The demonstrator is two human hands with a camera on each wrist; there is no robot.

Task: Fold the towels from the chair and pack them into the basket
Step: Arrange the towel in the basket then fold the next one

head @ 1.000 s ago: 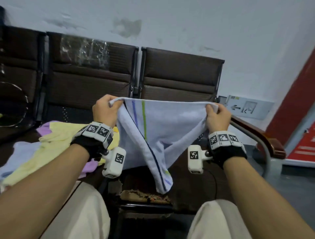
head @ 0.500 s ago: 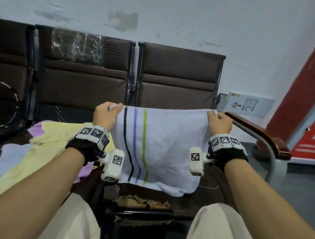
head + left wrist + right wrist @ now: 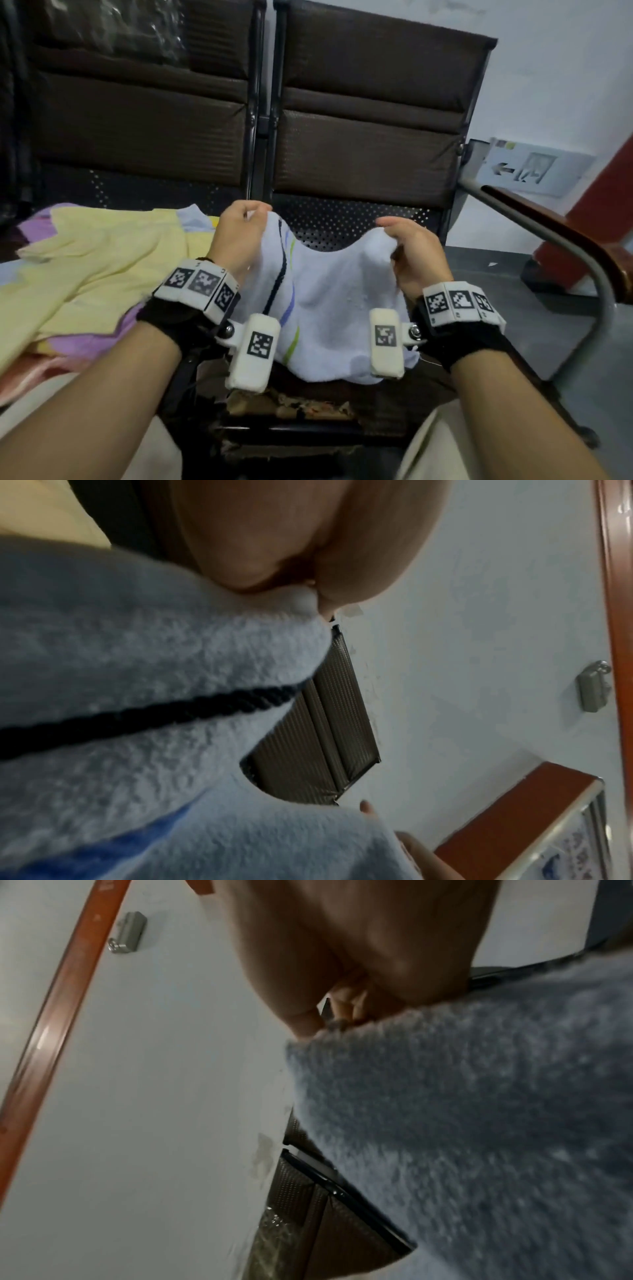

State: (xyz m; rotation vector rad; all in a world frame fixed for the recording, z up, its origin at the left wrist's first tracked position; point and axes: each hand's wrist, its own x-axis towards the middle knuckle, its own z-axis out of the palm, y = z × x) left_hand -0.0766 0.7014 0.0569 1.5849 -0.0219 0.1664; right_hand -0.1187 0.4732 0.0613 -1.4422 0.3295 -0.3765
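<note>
The left hand [image 3: 239,236] and right hand [image 3: 412,251] each pinch a far top corner of the white striped towel [image 3: 329,301], which sags between them over the chair seat [image 3: 342,219]. Its long edge runs left-right, both grips equally near; the basket isn't visible.

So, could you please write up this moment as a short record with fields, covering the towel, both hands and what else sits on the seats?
towel in hand: white towel with dark blue, blue and green stripes, sagging between the hands
left hand: pinches the striped top corner
right hand: pinches the other top corner
towel position: over the right-hand chair seat
waiting pile: yellow towel over a purple towel on the left-hand seat
basket: not in view
</note>
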